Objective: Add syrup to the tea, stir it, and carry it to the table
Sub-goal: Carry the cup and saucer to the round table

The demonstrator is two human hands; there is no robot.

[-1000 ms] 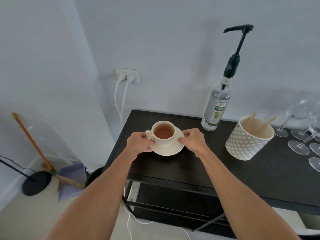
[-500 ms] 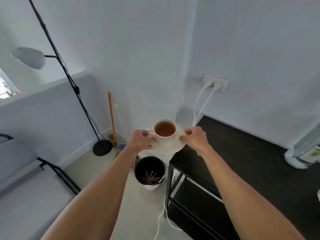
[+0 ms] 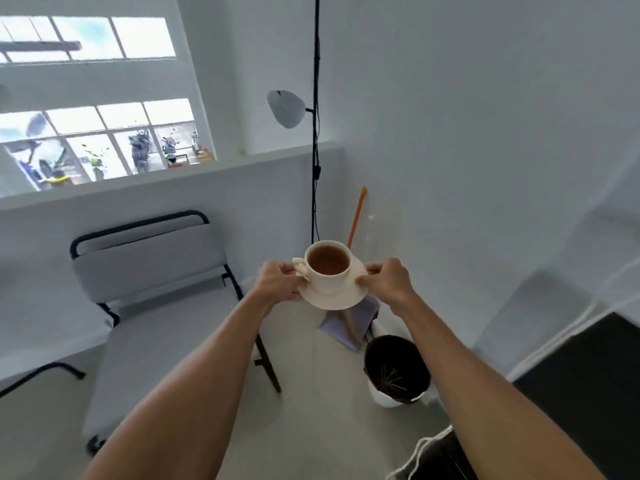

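A cream cup (image 3: 325, 280) full of brown tea stands on a cream saucer (image 3: 337, 299), both held in the air at chest height. My left hand (image 3: 277, 282) grips the saucer's left rim beside the cup's handle. My right hand (image 3: 386, 282) grips the saucer's right rim. The cup sits upright and the tea is level. The syrup bottle is out of view.
A grey bench with a black frame (image 3: 149, 271) stands to the left under a window. A black floor lamp (image 3: 315, 133) rises in the corner. A dark bin (image 3: 396, 368) and a broom (image 3: 356, 216) are below the cup. The black sideboard's corner (image 3: 588, 393) is at the lower right.
I lifted the cup and saucer off the black sideboard and turned left with them; the sideboard has slid to the right edge, and the bench and window have come into view.
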